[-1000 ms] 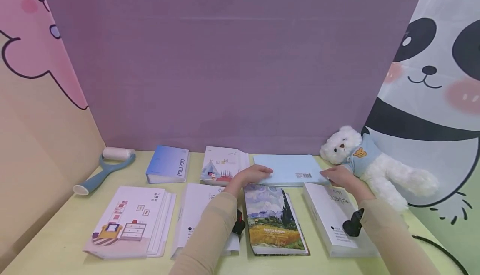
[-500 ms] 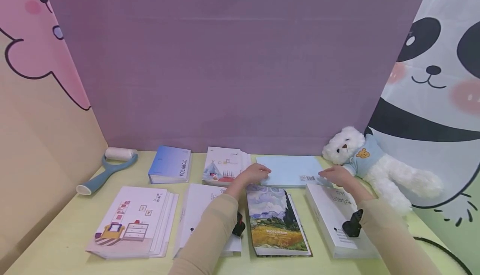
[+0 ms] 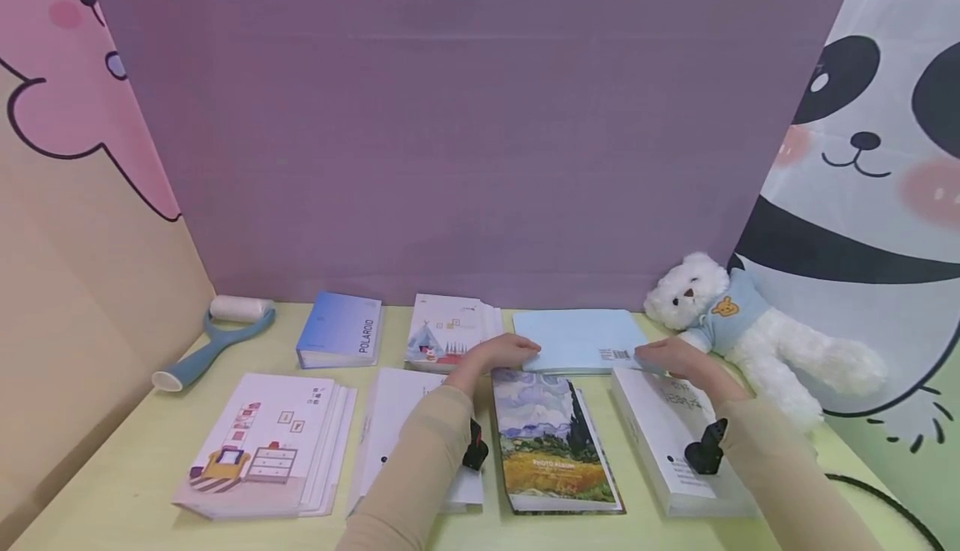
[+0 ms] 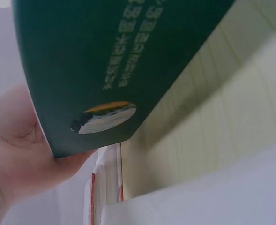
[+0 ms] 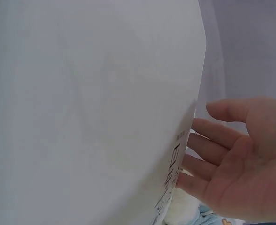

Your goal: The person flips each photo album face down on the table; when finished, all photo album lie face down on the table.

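Observation:
A light blue album with a barcode lies flat at the back of the table. My left hand is at its left edge, fingertips against or very near it. At the right edge is my right hand. The right wrist view shows the right hand's fingers gently bent and the thumb apart, behind a white book. In the left wrist view, a dark green spine hides the left fingers. Just in front of the blue album lies a photo album with a painted landscape cover.
White albums stand in the front row, with a thick white book at right. Behind are a blue Polaroid album and a tent-print album. A lint roller lies left, a teddy bear right.
The head view has shifted slightly. The blue album stays almost in place between my hands. My right hand has dipped slightly at the album's right edge.

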Demonstrator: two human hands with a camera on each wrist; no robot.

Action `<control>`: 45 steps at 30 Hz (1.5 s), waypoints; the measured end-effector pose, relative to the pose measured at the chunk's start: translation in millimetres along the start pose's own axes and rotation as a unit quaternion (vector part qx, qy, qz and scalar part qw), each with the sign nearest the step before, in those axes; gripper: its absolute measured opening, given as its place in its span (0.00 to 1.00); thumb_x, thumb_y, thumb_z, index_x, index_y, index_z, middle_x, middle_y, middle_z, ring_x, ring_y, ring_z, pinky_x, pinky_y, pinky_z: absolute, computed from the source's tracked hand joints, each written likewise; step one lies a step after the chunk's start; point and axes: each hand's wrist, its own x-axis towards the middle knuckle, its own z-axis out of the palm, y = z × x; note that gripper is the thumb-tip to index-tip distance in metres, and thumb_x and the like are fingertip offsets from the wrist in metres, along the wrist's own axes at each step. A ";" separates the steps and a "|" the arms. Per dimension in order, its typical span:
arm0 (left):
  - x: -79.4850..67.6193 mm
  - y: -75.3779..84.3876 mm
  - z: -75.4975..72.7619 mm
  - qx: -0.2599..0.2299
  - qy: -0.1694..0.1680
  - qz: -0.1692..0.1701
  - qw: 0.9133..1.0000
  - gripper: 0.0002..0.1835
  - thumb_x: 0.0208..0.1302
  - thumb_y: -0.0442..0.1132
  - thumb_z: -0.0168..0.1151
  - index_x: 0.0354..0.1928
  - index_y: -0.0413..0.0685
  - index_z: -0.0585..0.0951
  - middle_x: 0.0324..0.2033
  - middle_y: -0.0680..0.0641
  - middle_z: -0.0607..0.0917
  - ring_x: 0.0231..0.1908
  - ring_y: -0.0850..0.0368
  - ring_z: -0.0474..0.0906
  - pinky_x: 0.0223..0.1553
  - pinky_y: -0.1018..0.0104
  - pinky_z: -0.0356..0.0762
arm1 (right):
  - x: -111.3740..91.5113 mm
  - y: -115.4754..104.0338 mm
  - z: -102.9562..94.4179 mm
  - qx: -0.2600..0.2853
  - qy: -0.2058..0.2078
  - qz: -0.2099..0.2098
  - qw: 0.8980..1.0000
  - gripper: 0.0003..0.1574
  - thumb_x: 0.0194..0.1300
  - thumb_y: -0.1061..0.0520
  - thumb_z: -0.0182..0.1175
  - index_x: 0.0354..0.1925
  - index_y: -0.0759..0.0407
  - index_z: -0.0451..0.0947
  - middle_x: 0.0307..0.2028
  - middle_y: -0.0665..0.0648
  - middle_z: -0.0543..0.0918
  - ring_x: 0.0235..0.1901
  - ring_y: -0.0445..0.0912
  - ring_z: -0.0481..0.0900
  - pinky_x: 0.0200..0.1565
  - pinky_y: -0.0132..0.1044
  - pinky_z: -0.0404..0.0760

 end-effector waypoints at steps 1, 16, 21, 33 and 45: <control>0.0 -1.4 -0.1 -0.001 -0.003 -0.001 1.000 0.22 0.74 0.44 0.41 0.66 0.46 0.69 0.65 0.46 0.69 0.67 0.50 0.61 0.66 0.56 0.61 | 0.4 -0.1 0.3 0.004 -0.002 -0.001 1.000 0.36 0.73 0.49 0.43 0.63 0.78 0.59 0.63 0.77 0.61 0.63 0.70 0.58 0.59 0.62 0.66; -6.4 -4.0 -1.3 -0.022 -0.002 -0.001 1.000 0.23 0.74 0.44 0.42 0.67 0.45 0.66 0.66 0.44 0.68 0.67 0.48 0.60 0.67 0.54 0.60 | 0.0 -5.6 4.7 0.006 -0.013 -0.005 1.000 0.35 0.74 0.49 0.42 0.65 0.75 0.57 0.65 0.76 0.58 0.64 0.70 0.56 0.59 0.63 0.64; -4.9 -1.7 -1.5 -0.010 0.019 0.017 1.000 0.22 0.75 0.43 0.41 0.66 0.42 0.67 0.64 0.43 0.70 0.66 0.48 0.63 0.66 0.56 0.62 | -0.1 -6.3 1.5 -0.002 -0.004 -0.008 1.000 0.35 0.74 0.50 0.40 0.65 0.76 0.56 0.65 0.77 0.58 0.64 0.70 0.56 0.59 0.63 0.65; -7.2 2.9 -3.9 -0.057 0.081 0.021 0.995 0.22 0.70 0.44 0.50 0.62 0.42 0.72 0.59 0.41 0.75 0.60 0.47 0.70 0.59 0.54 0.70 | -0.3 -25.1 1.5 0.028 0.091 -0.065 0.993 0.31 0.70 0.55 0.49 0.62 0.76 0.62 0.61 0.76 0.66 0.61 0.69 0.62 0.59 0.58 0.67; -30.9 1.7 -35.0 -0.038 0.178 0.049 0.982 0.19 0.70 0.44 0.52 0.58 0.45 0.75 0.55 0.44 0.79 0.58 0.49 0.73 0.57 0.55 0.72 | 9.3 -71.5 16.6 0.076 0.194 -0.107 0.972 0.29 0.70 0.50 0.51 0.61 0.69 0.68 0.59 0.72 0.71 0.59 0.64 0.69 0.56 0.55 0.71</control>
